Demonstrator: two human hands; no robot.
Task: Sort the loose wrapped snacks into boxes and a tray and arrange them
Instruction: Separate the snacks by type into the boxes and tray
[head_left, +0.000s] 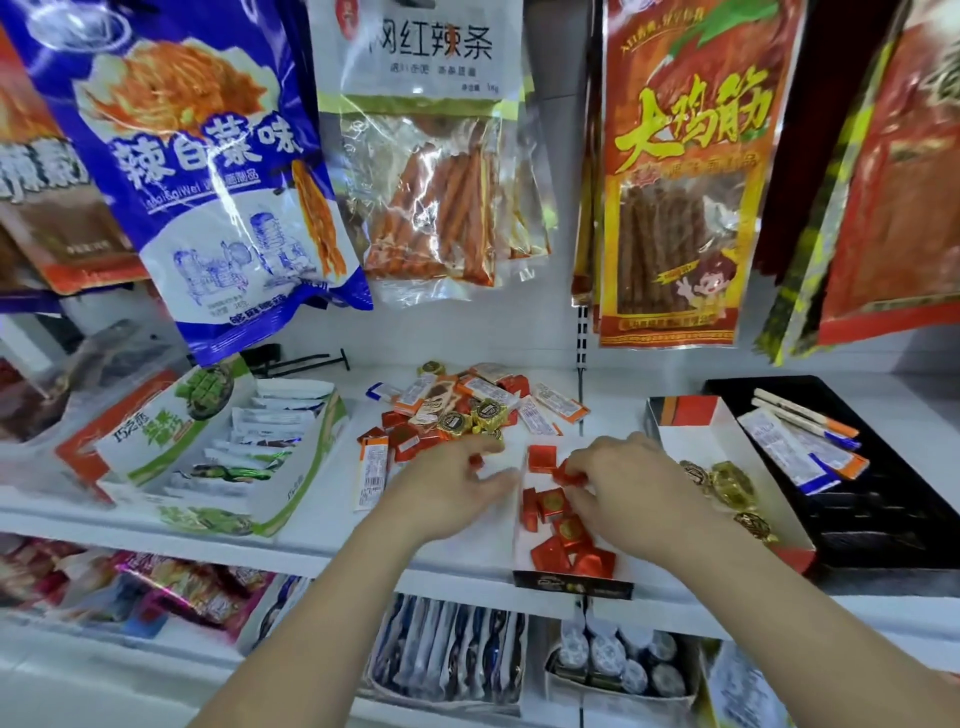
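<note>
Right now you are filling the front box (571, 584): your right hand (628, 483) pinches a red square (569, 474) above its rows, while your left hand (452, 475) pinches a second red square (475, 460) beside the loose pile (467, 410). Next, seat both flat in free gaps.

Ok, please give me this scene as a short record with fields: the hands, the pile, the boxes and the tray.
pile: mixed red, gold and long wrapped snacks, loose on the shelf
left hand: at the near edge of the pile, fingers curled on a small red piece
right hand: pinches a red square over the middle box
middle box: red squares only
right box: gold sweets
black tray: long bars
</note>
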